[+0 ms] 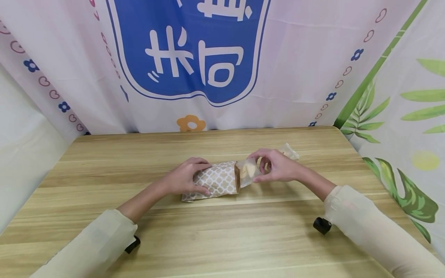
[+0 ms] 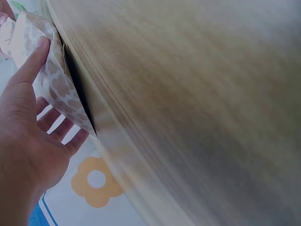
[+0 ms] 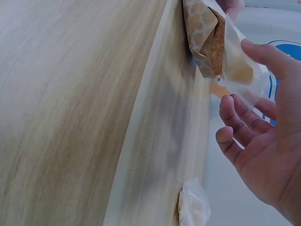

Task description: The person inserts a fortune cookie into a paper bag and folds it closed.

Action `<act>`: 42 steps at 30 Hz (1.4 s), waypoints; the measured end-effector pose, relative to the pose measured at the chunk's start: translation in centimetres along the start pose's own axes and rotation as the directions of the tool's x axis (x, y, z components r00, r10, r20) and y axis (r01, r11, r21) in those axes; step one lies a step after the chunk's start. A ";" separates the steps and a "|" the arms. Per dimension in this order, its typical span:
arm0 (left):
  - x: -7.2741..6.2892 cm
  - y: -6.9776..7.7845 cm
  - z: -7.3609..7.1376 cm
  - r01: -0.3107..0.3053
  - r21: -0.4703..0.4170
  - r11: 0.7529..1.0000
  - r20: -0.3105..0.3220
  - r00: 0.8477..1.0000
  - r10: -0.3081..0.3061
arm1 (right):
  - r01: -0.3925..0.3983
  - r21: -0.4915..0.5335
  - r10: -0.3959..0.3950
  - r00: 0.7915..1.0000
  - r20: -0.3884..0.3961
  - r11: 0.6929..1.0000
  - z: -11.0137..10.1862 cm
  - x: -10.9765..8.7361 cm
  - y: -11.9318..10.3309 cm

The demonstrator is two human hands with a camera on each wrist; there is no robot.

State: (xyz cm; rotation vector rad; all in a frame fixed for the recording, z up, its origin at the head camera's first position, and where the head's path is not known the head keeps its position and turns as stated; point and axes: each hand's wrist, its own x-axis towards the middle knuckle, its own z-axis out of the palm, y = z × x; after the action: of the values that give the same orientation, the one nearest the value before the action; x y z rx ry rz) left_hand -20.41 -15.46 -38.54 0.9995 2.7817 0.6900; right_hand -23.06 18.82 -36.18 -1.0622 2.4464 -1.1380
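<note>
A brown paper bag (image 1: 222,178) with a white lattice pattern lies on its side on the wooden table, its mouth gaping to the right. My left hand (image 1: 184,178) grips the bag's closed end, thumb on the near side and fingers on the far side. At the mouth, my right hand (image 1: 281,166) pinches a clear plastic packet (image 3: 239,70) between thumb and fingers. Pale yellow pieces show through its film. The packet's left end overlaps the bag's opening in the head view. In the right wrist view, the other right fingers are loosely bent below the packet.
A second clear packet (image 1: 291,151) lies on the table (image 1: 222,235) just behind my right hand. The table's far edge meets a printed curtain (image 1: 295,77). Black wrist devices (image 1: 321,225) hang beneath the pale sleeves.
</note>
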 end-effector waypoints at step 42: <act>0.0 -0.1 0.1 -0.006 0.002 1.000 -0.002 1.000 0.006 | -0.005 -0.218 0.010 1.000 0.021 0.976 0.4 0.9 -0.3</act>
State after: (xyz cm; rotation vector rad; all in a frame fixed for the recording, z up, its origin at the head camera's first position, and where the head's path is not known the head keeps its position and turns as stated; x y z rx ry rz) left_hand -20.43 -15.52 -38.65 1.0088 2.7829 0.6902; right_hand -23.35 17.82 -36.18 -1.1163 2.6011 -0.8647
